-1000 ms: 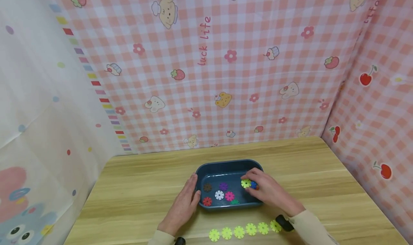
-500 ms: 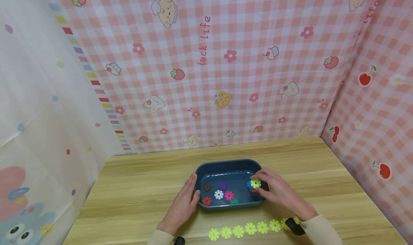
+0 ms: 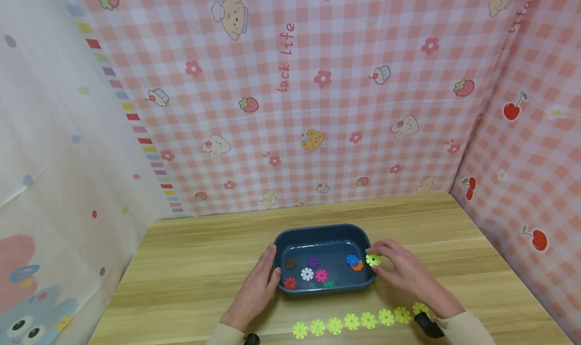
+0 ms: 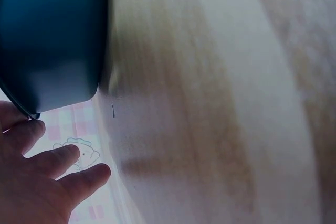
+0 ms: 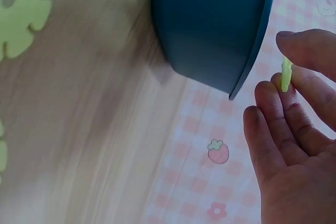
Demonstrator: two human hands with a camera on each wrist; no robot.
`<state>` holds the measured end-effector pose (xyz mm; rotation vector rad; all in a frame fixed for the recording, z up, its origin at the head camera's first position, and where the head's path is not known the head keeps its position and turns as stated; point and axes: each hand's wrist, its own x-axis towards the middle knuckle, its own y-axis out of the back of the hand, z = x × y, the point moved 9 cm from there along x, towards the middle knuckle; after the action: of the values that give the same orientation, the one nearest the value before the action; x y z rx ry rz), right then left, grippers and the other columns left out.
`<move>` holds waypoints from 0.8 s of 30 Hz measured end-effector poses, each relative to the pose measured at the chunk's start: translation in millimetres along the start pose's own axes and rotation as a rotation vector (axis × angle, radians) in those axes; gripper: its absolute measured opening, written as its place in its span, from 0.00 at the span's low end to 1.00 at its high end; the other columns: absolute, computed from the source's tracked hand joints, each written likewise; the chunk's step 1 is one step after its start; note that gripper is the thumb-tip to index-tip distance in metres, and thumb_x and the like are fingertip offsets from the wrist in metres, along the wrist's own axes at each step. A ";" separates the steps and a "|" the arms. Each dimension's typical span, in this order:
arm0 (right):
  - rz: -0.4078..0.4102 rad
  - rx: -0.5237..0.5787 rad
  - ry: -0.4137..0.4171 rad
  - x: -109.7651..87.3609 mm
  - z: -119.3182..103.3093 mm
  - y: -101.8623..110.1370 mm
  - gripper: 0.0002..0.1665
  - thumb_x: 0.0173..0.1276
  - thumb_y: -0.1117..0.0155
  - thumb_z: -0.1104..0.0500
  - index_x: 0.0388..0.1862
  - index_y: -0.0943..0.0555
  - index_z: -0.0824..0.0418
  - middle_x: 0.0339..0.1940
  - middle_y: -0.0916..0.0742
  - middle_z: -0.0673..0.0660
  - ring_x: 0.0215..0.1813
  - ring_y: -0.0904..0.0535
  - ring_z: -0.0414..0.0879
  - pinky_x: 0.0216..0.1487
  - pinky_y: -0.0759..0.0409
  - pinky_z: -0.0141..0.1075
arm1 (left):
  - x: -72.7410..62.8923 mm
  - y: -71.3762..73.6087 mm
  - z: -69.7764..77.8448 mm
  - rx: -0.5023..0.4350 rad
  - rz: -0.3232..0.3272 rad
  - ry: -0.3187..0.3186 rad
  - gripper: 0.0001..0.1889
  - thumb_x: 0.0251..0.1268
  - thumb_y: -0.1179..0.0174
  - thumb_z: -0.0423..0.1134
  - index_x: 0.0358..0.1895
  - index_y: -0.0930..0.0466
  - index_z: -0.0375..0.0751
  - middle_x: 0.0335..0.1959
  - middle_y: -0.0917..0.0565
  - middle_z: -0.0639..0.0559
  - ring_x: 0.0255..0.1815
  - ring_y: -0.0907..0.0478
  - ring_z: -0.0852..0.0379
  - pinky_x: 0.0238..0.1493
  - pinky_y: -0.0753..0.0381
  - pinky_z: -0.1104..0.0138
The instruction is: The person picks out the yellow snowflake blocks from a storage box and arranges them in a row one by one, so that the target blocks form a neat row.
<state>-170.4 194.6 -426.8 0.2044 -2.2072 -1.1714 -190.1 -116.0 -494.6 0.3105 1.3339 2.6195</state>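
A dark blue rectangular tray (image 3: 324, 288) stands on the table with notched plastic snowflake discs inside, among them a white disc (image 3: 307, 274), a blue disc (image 3: 352, 260) and an orange disc (image 3: 358, 266). My left hand (image 3: 255, 284) rests along the tray's left end with fingers extended, touching its rim in the left wrist view. Just outside the right end, my right hand (image 3: 407, 274) pinches a yellow-green snowflake disc (image 3: 373, 260) between thumb and index finger. The right wrist view shows this disc (image 5: 286, 74) edge-on, above rim height beside the tray.
A row of several yellow-green discs (image 3: 351, 322) lies on the wooden table (image 3: 195, 279) in front of the tray, its right end partly under my right wrist. Behind stands a pink checked cloth (image 3: 290, 113); more cloth hangs at both sides.
My right hand has carried the yellow-green disc rightward, from over the tray's right part to past its rim, uncovering the blue and orange discs. My left hand stays put.
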 end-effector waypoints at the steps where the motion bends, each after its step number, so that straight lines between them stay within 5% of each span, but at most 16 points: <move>1: 0.006 -0.004 0.002 -1.3 0.4 1.3 0.21 0.57 0.21 0.69 0.51 0.13 0.61 0.49 0.15 0.52 0.49 0.16 0.50 0.50 0.13 0.48 | -0.1 0.0 -0.1 0.001 0.000 0.001 0.32 0.84 0.52 0.46 0.83 0.46 0.36 0.84 0.44 0.43 0.83 0.46 0.40 0.79 0.42 0.45; 24: 0.067 -0.028 -0.108 -35.3 22.4 26.6 0.24 0.55 0.20 0.70 0.50 0.13 0.56 0.48 0.15 0.47 0.48 0.17 0.44 0.47 0.13 0.43 | 2.1 -1.5 -1.2 0.000 0.001 -0.012 0.32 0.85 0.52 0.45 0.82 0.46 0.34 0.84 0.44 0.42 0.83 0.46 0.40 0.79 0.42 0.45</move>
<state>-151.8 240.2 -431.0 0.0563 -2.2713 -1.2005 -192.4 -115.5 -496.3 0.3265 1.3311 2.6143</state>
